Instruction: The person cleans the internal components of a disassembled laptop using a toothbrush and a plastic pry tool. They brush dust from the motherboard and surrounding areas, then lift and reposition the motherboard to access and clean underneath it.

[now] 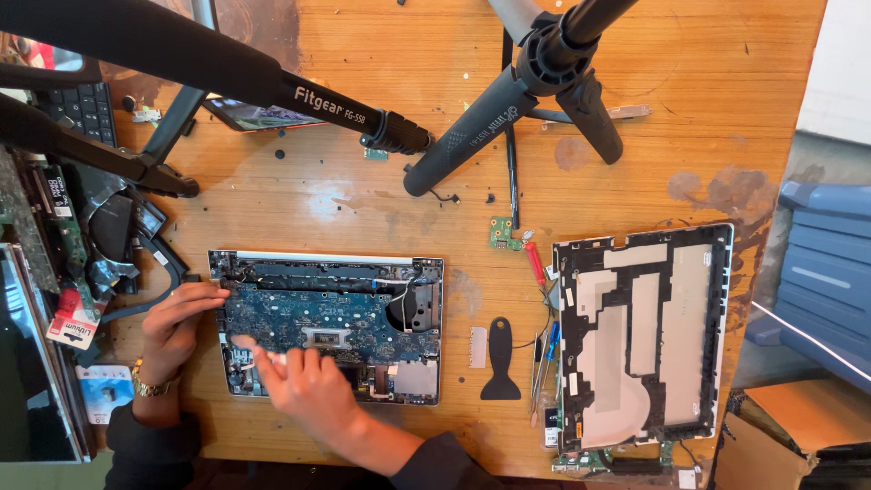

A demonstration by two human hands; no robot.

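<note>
While both hands work at its left end, an opened laptop base (327,327) lies on the wooden table (381,209).

The left hand (172,327) rests against the base's left edge, fingers extended onto the corner, holding nothing that can be seen. The right hand (304,386) lies over the lower left of the exposed blue circuit board (308,313), fingers curled; whether it pinches a small part cannot be told. Right of the base lie a black pry tool (500,358), screwdrivers (544,349) and the removed bottom cover (642,336), inner side up. Black tripod legs (472,127) stand beyond the base.
</note>
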